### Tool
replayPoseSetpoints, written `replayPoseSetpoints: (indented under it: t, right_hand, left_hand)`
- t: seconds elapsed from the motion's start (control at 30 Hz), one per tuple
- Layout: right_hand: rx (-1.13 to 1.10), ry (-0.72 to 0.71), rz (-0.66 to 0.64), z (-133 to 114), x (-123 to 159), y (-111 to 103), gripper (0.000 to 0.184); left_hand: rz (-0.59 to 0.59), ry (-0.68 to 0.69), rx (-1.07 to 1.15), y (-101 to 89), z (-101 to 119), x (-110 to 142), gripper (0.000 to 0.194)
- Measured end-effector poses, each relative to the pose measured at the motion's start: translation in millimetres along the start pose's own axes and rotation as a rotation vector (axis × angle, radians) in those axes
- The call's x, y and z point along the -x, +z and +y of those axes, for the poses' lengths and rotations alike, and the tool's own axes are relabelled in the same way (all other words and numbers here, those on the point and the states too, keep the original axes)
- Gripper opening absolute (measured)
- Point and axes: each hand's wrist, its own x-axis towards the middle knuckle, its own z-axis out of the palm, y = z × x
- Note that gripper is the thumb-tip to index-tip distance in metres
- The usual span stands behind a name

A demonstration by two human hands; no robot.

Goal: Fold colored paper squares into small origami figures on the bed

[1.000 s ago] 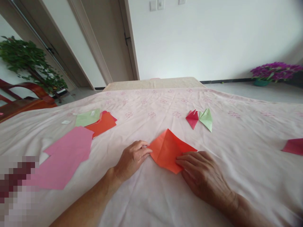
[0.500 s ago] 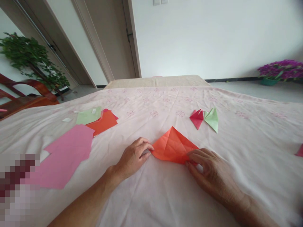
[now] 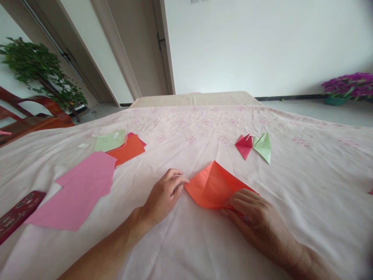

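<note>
Apparently mid-fold: orange paper (image 3: 214,182) at lower centre

The right grip (image 3: 259,221) pinches the near right part of the paper, fingers laid over the top and the thumb tucked along the front edge. The left grip (image 3: 164,190) is loosely curled, its index fingertip touching the left corner; whether the thumb also nips the sheet, I cannot tell.

Between them the front edge looks bowed rather than flat, so the step in hand is probably lining up or setting a fold. The next move seems to call for even edges, a steady left corner, then firm pressure run along the crease.

The orange piece has its long axis across the frame, left to right, dipping slightly toward the lower right. One corner points to the top of the frame, and a crease slants down from it, leaning left.

Farther out, right of centre, a red folded piece (image 3: 244,147) and a green folded piece (image 3: 264,147) sit just beside each other. Left of centre lie an orange sheet (image 3: 128,151) and a green sheet (image 3: 107,143), with pink sheets (image 3: 80,194) nearer. All rest on a flowered cloth (image 3: 180,249). A potted plant (image 3: 37,66) fills the upper left; purple flowers (image 3: 348,85) stand at the right edge.
</note>
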Motion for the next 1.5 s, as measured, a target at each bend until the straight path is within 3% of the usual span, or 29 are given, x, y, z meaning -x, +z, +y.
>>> replayPoseSetpoints:
  t: [0.1, 0.2, 0.3, 0.4, 0.5, 0.63, 0.77, 0.87, 0.97, 1.17, 1.23, 1.4, 1.5]
  right_hand:
    - [-0.049, 0.016, -0.033, -7.2, -2.3, -4.7, 0.032]
    - [0.015, 0.101, -0.009, -4.3, -10.7, -5.1, 0.035]
    - [0.217, 0.262, 0.081, 10.3, -26.5, -1.3, 0.029]
    - [0.317, 0.369, 0.137, 30.2, -45.4, 1.7, 0.058]
    - [0.137, 0.511, 0.116, 48.1, -57.9, 2.8, 0.077]
    - [-0.185, 0.597, 0.118, 56.9, -55.9, 5.8, 0.08]
    - [-0.171, 0.511, 0.156, 48.1, -43.1, 9.4, 0.061]
    - [-0.072, 0.333, 0.192, 42.5, -37.5, 11.5, 0.046]
    - [0.018, 0.133, 0.215, 41.3, -38.0, 11.4, 0.043]
    - [0.143, -0.051, 0.17, 37.2, -43.9, 3.3, 0.024]
    - [0.18, -0.1, 0.146, 36.4, -43.5, 2.8, 0.024]
    - [0.253, -0.171, 0.082, 35.8, -41.0, 4.3, 0.051]
    - [0.29, -0.187, 0.035, 33.9, -42.0, 3.2, 0.057]
  left_hand:
    - [0.047, 0.124, -0.186, 1.7, 23.3, 15.7, 0.031]
    - [-0.118, 0.145, -0.208, 6.3, 47.4, 27.4, 0.036]
    - [-0.194, 0.1, -0.212, 13.0, 56.7, 28.3, 0.04]
    - [-0.179, 0.077, -0.159, 17.6, 49.9, 21.5, 0.032]
    - [-0.133, 0.063, -0.107, 18.5, 39.4, 14.7, 0.026]
    - [-0.093, 0.059, -0.121, 17.6, 34.8, 11.8, 0.022]
    - [-0.098, 0.05, -0.209, 17.9, 37.8, 11.8, 0.024]
    - [-0.111, 0.046, -0.262, 18.3, 38.6, 11.0, 0.027]
    - [-0.121, 0.048, -0.284, 17.7, 37.9, 9.6, 0.031]
    - [-0.131, 0.046, -0.318, 16.8, 37.3, 9.2, 0.032]
    - [-0.127, 0.043, -0.334, 16.9, 36.9, 10.1, 0.033]
    - [-0.112, 0.017, -0.355, 14.8, 33.9, 11.2, 0.039]
    - [-0.112, 0.008, -0.367, 13.0, 31.9, 10.1, 0.042]
